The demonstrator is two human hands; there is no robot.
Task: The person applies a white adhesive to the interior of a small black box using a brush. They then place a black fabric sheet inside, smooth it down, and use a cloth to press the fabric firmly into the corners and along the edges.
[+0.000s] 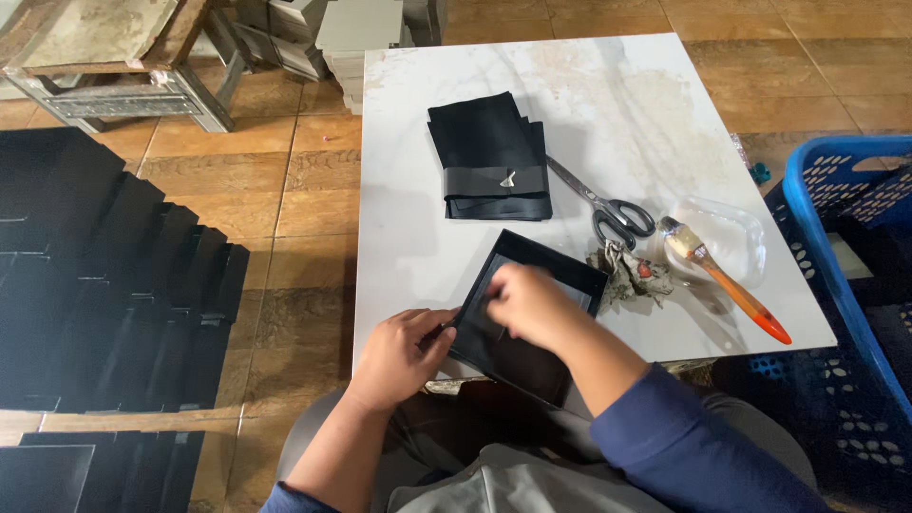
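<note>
A shallow black box tray (546, 261) lies tilted at the near edge of the white marble table (408, 247). My left hand (397, 356) grips its left rim with thumb and fingers. Inside the tray, my right hand (532, 304) presses down flat on the black lining, its fingers curled and blurred by motion. A stack of folded black sheets (489, 157) with a grey band around it rests farther back on the table, apart from both hands.
Scissors (603, 204), a dirty rag (627, 275), an orange-handled brush (722, 275) and a clear plastic dish (736, 233) lie right of the tray. A blue basket (836, 275) stands at right. Rows of black boxes (114, 285) cover the floor at left.
</note>
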